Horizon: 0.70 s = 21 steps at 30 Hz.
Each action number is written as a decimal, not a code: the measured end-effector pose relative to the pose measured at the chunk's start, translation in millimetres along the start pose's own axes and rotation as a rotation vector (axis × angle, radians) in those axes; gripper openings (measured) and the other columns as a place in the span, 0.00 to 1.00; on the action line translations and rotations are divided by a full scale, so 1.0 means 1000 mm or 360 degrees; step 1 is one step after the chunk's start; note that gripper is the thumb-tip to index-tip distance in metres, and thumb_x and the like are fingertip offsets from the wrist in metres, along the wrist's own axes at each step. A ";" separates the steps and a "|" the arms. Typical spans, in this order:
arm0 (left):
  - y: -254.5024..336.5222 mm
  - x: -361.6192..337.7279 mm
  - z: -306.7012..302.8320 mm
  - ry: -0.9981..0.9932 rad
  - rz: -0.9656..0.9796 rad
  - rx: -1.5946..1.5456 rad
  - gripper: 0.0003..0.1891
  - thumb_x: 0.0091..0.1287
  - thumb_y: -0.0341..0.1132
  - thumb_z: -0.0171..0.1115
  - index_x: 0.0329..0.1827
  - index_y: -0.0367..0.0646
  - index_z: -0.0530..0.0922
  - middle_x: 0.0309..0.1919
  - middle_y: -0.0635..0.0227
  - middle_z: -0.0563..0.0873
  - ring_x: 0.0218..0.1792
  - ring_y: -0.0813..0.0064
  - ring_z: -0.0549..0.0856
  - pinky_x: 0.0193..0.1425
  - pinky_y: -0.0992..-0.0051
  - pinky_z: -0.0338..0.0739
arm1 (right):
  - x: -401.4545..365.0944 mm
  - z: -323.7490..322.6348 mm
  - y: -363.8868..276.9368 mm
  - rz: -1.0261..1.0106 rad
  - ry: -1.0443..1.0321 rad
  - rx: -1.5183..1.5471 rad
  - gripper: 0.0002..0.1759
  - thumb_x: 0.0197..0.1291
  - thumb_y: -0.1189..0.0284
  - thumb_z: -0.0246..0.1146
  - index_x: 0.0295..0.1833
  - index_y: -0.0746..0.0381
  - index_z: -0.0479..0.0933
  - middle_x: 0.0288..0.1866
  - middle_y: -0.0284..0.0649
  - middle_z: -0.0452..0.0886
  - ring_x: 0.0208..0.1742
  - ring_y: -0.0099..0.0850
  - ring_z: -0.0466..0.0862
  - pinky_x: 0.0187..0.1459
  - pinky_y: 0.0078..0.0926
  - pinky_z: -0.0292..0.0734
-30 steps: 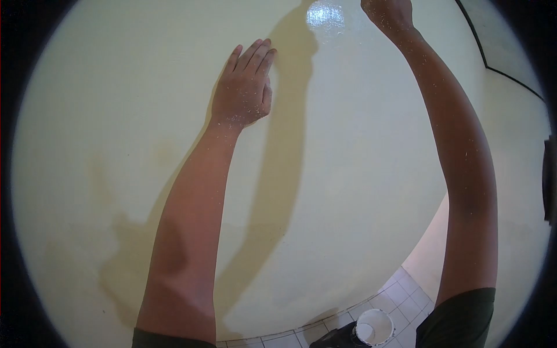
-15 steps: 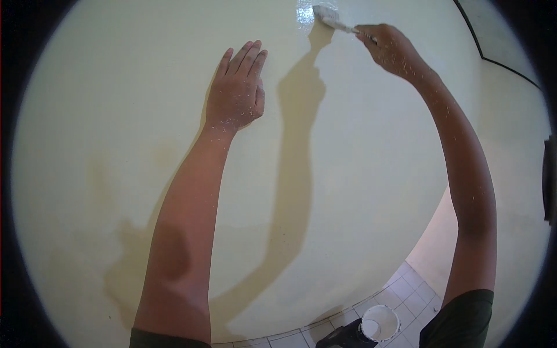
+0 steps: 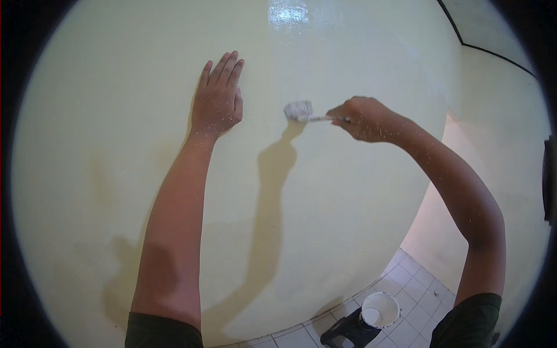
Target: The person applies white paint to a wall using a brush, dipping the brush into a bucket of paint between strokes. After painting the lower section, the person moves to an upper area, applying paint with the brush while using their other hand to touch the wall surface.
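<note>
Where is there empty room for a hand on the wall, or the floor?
The wall is bare below the brush and right hand, down to the floor tiles, and left of the left hand. The tiles lie free right of the bucket. It is tight between left hand and brush.

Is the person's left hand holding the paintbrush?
No, the left hand lies flat and open on the wall, while the right hand grips the paintbrush.
</note>
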<state>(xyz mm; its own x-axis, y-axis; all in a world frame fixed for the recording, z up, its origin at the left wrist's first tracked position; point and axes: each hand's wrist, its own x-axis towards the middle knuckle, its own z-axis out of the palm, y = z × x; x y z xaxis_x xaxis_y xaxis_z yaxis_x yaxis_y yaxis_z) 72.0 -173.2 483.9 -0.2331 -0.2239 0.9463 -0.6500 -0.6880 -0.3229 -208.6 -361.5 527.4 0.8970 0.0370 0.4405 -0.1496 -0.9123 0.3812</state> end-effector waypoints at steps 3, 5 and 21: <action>-0.004 0.000 0.002 0.0001 0.0004 0.0009 0.33 0.71 0.32 0.52 0.82 0.45 0.65 0.83 0.66 0.66 0.84 0.68 0.63 0.91 0.56 0.51 | 0.007 -0.003 -0.004 -0.0007 -0.0215 -0.0160 0.13 0.75 0.69 0.65 0.60 0.57 0.86 0.34 0.48 0.88 0.38 0.46 0.87 0.43 0.50 0.80; -0.003 0.002 0.000 0.0033 0.0004 0.0031 0.32 0.70 0.33 0.54 0.81 0.45 0.69 0.82 0.67 0.69 0.83 0.69 0.66 0.90 0.56 0.54 | 0.012 -0.019 -0.004 0.0006 -0.0121 -0.0162 0.10 0.71 0.68 0.68 0.53 0.58 0.89 0.38 0.45 0.90 0.43 0.44 0.88 0.47 0.48 0.83; -0.001 0.007 -0.006 -0.0072 -0.0093 -0.0188 0.34 0.69 0.29 0.52 0.82 0.44 0.67 0.83 0.64 0.67 0.84 0.66 0.63 0.90 0.53 0.52 | 0.148 -0.160 0.108 0.0202 0.1274 -0.0422 0.07 0.60 0.70 0.72 0.43 0.58 0.90 0.43 0.38 0.91 0.49 0.38 0.90 0.51 0.38 0.85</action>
<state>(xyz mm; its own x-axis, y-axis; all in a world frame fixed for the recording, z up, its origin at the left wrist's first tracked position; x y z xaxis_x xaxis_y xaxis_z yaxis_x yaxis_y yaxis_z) 66.9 -169.8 490.5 -0.1613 -0.2183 0.9625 -0.7429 -0.6151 -0.2640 -158.9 -388.8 763.9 0.3176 0.3094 0.8964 -0.4110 -0.8070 0.4241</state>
